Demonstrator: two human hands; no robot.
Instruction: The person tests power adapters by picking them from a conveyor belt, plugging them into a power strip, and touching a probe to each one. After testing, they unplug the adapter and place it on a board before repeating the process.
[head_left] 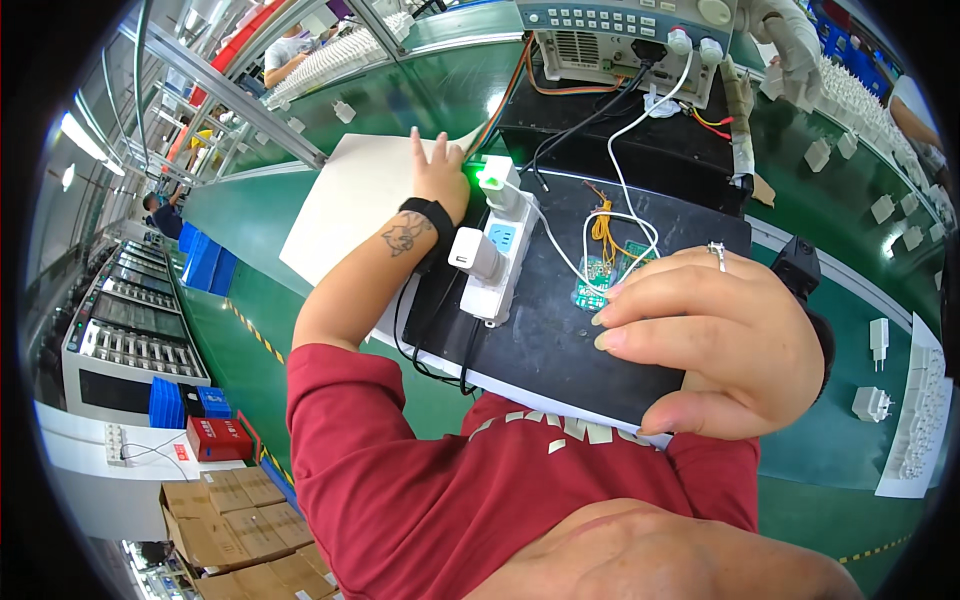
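My left hand (438, 180) reaches forward over a cream sheet (345, 190), its fingers stretched and apart. Right beside it, a white charger (500, 182) with a green glow is plugged into the far end of a white power strip (492, 290). A second white charger (478, 254) sits nearer on the strip. My right hand (725, 335) hovers over the black work surface (540, 365), fingers curved and thumb apart, with nothing visible between them. Just beyond its fingertips lie a green circuit board (594, 285), an orange wire bundle (603, 232) and a white cable (548, 222).
A grey bench instrument (620, 60) with plugged-in cords stands at the back on a black box (630, 140). Green conveyor belts with small white chargers (873, 403) run behind and to the right. A gloved hand (795, 60) of a co-worker shows at the far right.
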